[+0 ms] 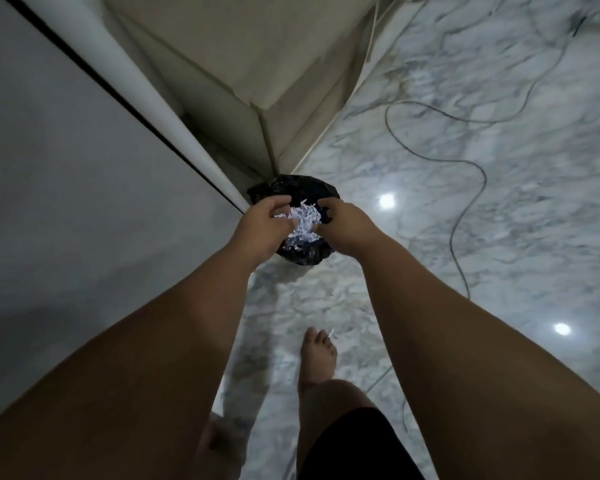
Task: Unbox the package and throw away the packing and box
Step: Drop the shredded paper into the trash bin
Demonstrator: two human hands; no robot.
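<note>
The shredded paper point(303, 221) is the packing. It sits in a white, fluffy heap between the two hands, right over the black bin bag point(300, 251). It looks very light and very soft, like a bird's nest made of thin strips. It will not break. But it is loose, so bits can fall off easily. One little strip point(332, 333) already lies on the floor by the bare foot point(317, 356), well behind the fingers.

The left hand point(262, 226) has its fingers point(279, 202) curled on the left side of the heap. The right hand point(343, 225) has its fingers point(324, 204) curled on the right side. Both hands seem to be cupping and pressing the paper, not hanging loose. I cannot tell how tight the hold is.

I think the best way to hold this stuff is from both sides at once, squeezing it into a ball, and keeping it low over the bag so dropped bits land inside.

The bag is thin, soft and shiny. Its edge could fold in, so it may need holding open.

Past the fingers is the corner of a beige wall point(257, 64). To the right of the fingers a grey cable point(471, 188) snakes over the marble floor point(499, 237). The box is not in view.
</note>
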